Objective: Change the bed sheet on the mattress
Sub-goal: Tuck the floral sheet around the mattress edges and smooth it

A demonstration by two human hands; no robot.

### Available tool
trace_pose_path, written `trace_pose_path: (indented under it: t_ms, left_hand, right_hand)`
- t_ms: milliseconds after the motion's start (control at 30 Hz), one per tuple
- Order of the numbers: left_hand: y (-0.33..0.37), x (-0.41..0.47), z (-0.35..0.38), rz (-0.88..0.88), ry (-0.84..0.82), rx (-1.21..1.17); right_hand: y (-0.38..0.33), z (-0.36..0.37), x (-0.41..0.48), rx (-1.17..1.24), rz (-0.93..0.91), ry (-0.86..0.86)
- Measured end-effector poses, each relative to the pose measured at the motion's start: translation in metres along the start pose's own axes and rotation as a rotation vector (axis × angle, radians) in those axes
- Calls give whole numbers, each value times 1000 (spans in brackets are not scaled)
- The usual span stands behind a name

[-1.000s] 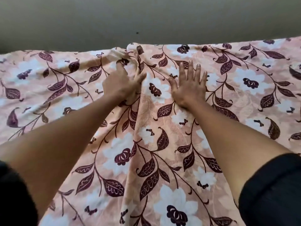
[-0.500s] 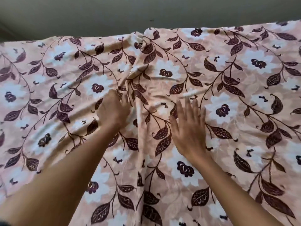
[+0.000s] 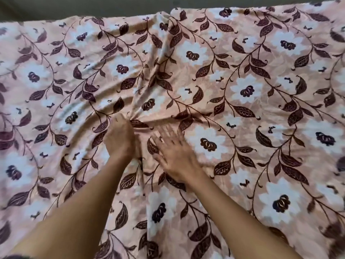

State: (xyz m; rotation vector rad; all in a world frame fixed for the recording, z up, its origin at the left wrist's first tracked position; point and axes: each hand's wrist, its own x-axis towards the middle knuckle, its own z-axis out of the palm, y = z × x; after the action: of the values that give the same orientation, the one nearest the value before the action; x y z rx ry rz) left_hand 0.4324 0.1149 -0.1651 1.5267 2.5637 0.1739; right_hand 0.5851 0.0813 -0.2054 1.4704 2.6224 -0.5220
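Note:
A peach bed sheet (image 3: 242,113) with white flowers and dark maroon leaves covers the whole mattress. A long fold runs from its far edge down the middle toward me. My left hand (image 3: 121,139) is closed on a bunch of the sheet, and creases fan out from its fingers. Just to the right of it, my right hand (image 3: 175,152) lies flat on the sheet with fingers spread, blurred by motion.
A grey-green wall (image 3: 84,4) runs along the sheet's far edge at the top. The sheet stretches to the left, right and near borders of the view, with more creases on the left half than on the right.
Both hands have slid from the far edge of the sheet toward me. My left hand has bunched the cloth, and the view has tilted down.

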Motion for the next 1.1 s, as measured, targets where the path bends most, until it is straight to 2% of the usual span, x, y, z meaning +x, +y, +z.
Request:
trace_pose_path:
  t_ms: [67, 133, 200, 267, 400, 534, 600, 700, 767, 867, 934, 1000, 1100]
  left_hand:
    - [-6, -14, -6, 29, 22, -41]
    - [-16, -41, -7, -9, -4, -80]
    - [-34, -83, -2, -40, -74, -44]
    - [-54, -132, 0, -70, -151, 5]
    - [-77, -181, 10, 20, -167, 29]
    - [-77, -176, 9, 178, -252, 161]
    - [-84, -173, 2, 177, -271, 187]
    - [-108, -169, -13, 44, -221, 191]
    - [-129, -169, -21, -41, -181, 184]
    - [-154, -180, -28, -183, -136, 56]
    - [-167, -209, -27, -104, -199, 110]
    - [-177, -251, -24, -33, -284, 147]
    - [-180, -295, -15, 1, -300, 94]
  right_hand:
    - [0, 9, -24, 45, 45, 130]
    - [8, 22, -65, 96, 266, 244]
    - [20, 33, -113, 104, 450, 249]
    - [18, 42, -151, 71, 532, 236]
    - [-21, 55, -152, 50, 514, 228]
    - [-72, 63, -124, 55, 325, 175]
    - [-94, 64, -124, 47, 172, 133]
    - [-100, 63, -144, 51, 40, 158]
    - [-87, 63, -171, 85, 138, 196]
    - [-56, 71, -225, 66, 408, 203]
    - [-53, 81, -255, 34, 535, 173]
    - [-76, 92, -269, 31, 566, 169]
    - [-128, 105, -260, 52, 456, 187]
